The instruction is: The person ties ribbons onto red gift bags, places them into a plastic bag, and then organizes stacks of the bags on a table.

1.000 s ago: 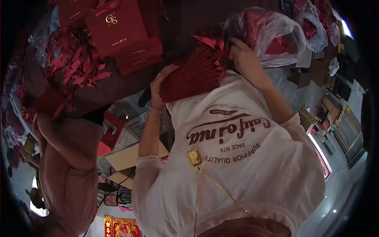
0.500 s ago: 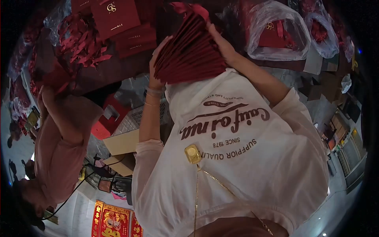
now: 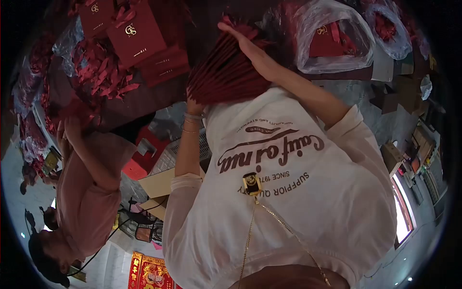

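Note:
A thick fanned stack of dark red flat gift bags (image 3: 226,79), with red ribbon at its far end, stands upright against my white shirt. My left hand (image 3: 194,106) holds its left side; the fingers are mostly hidden by the stack and shadow. Along the stack's right upper edge lies my right hand (image 3: 250,50), its fingers stretched out straight toward the ribbon end and touching the bags.
Red bags with gold lettering (image 3: 137,36) are piled at the back left, beside a heap of red ribbons (image 3: 103,70). Clear plastic sacks (image 3: 332,65) with red items stand at the back right. A co-worker in a pink shirt (image 3: 89,192) is on the left. An open carton (image 3: 161,185) is below the table.
My right hand has slid from the stack's right side up across its upper edge, fingers straightened. My left hand has sunk lower behind the stack. The whole view has shifted slightly.

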Motion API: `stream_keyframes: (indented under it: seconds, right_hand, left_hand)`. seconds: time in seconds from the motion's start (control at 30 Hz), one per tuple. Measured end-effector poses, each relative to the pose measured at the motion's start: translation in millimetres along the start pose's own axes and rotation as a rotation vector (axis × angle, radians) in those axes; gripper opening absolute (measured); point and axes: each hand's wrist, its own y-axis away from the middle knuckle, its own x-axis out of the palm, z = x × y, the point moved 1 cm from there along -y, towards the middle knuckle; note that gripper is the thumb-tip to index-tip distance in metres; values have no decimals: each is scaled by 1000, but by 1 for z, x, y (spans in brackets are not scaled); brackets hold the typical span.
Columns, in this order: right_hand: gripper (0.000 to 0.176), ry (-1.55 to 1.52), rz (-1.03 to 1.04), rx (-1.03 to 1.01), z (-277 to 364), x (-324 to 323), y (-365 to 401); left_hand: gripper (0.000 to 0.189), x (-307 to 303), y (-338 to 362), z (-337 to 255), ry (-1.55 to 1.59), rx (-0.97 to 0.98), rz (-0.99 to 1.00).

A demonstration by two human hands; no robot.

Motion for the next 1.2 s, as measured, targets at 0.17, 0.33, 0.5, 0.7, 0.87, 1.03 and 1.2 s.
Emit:
stream_keyframes:
  seconds: [0.17,0.33,0.5,0.7,0.87,1.03,1.2]
  right_hand:
    - [75,86,191,69,6,-15,33]
    - [111,482,339,36,38,-34,35]
    - [104,420,207,25,30,-36,24]
    - [87,424,100,-26,31,-44,23]
    - [73,179,43,-54,10,-40,23]
    - [58,-41,-166,24,-5,-40,21]
    - [55,-111,-133,146,5,-27,23]
  left_hand:
    - [35,0,5,1,208,-66,-136]
    - [39,-3,-9,-5,-152,110,56]
    - [52,-1,-35,9,-64,101,88]
    - [97,-7,-27,-20,94,80,220]
    - [85,5,-24,-25,537,-26,25]
    - [74,22,-34,-46,117,-61,-79]
    - [74,24,-29,-44,331,-124,-92]
